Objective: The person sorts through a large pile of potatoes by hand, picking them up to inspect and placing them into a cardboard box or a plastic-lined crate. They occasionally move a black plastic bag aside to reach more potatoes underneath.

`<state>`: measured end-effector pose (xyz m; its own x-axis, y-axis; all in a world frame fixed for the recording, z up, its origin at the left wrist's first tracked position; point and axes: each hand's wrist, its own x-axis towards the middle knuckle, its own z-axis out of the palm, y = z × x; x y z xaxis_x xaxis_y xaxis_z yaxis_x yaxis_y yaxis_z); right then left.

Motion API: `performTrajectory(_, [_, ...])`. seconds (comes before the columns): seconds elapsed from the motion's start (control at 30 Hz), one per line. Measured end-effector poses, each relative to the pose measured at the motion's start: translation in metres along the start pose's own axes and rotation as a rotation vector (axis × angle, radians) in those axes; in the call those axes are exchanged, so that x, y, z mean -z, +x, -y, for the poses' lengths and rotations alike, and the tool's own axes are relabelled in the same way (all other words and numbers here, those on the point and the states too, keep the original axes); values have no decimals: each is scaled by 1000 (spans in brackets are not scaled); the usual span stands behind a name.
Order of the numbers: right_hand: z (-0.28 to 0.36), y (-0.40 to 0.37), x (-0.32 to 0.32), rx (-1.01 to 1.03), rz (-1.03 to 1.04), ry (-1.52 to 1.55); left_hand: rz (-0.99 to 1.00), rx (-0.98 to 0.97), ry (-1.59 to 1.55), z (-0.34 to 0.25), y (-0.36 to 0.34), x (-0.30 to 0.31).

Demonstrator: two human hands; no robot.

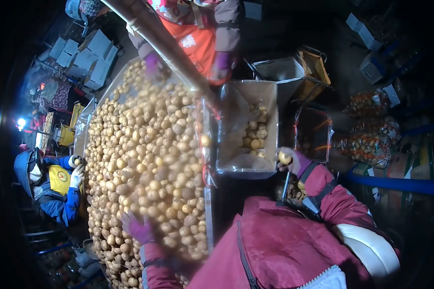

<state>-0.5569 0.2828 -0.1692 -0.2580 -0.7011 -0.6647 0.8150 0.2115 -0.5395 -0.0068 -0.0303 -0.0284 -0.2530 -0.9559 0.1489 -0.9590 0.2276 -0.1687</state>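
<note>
A broad heap of potatoes (144,144) covers the sorting table. My left hand (138,228), in a purple glove, rests on the near part of the heap with its fingers spread and nothing gripped. On the other side, my right hand (296,163), also gloved, is closed around a single potato (284,158). It is beside the near right corner of a lined box (271,115), which has several potatoes (255,137) inside. Below that hand, more potatoes (301,185) show partly behind my sleeve and a metal rod (286,187).
A pale pole (154,38) slants over the table. One co-worker in a red apron (190,41) stands opposite; another in blue (58,180) handles something at the left edge. Filled net bags (371,139) and a wooden-framed container (315,72) stand to the right.
</note>
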Motion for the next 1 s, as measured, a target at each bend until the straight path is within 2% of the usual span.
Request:
performTrajectory(0.13, [-15,2,10,-16,-71,-5,36,45,8,-5,2,5])
performTrajectory(0.2, [39,0,18,133,-88,135,29,34,17,-4,3,3])
performTrajectory(0.23, [78,14,36,338,23,91,19,24,21,-5,2,4])
performTrajectory(0.27, [121,22,50,373,-71,302,9,15,26,-6,1,5])
performTrajectory(0.3, [167,16,49,402,-223,306,19,36,26,-7,-1,6])
performTrajectory(0.37, [210,21,62,446,-277,192,33,71,18,-12,2,9])
performTrajectory(0.47, [191,37,52,318,-210,-22,3,-15,72,1,1,0])
performTrajectory(0.5, [172,43,41,261,-86,-93,-29,-47,59,6,1,-5])
performTrajectory(0.6, [106,50,-9,139,83,-67,-157,-155,-29,21,-4,-26])
performTrajectory(0.63, [95,33,-53,121,19,-88,-49,-114,-49,11,-3,-11])
performTrajectory(0.67, [87,27,-82,80,48,-100,-162,-153,-28,10,-9,-17])
performTrajectory(0.7, [78,28,-107,35,84,-114,-164,-96,-91,12,-7,-21])
performTrajectory(0.73, [67,34,-123,-6,152,-156,-201,-131,-18,18,-2,-27])
performTrajectory(0.77, [58,41,-138,-42,217,-198,-4,-38,-31,2,5,5])
performTrajectory(0.83, [37,46,-178,-76,328,-250,-234,-118,-38,7,6,-3])
performTrajectory(0.87, [26,45,-200,-86,361,-275,-187,-89,-59,8,6,-4])
performTrajectory(0.9, [19,46,-219,-89,385,-300,-37,-12,-100,10,4,-3])
performTrajectory(0.93, [7,57,-233,-109,488,-330,-58,-25,-122,12,5,-4])
performTrajectory(1.0, [-14,57,-267,-125,525,-379,-66,-34,-152,15,6,-5])
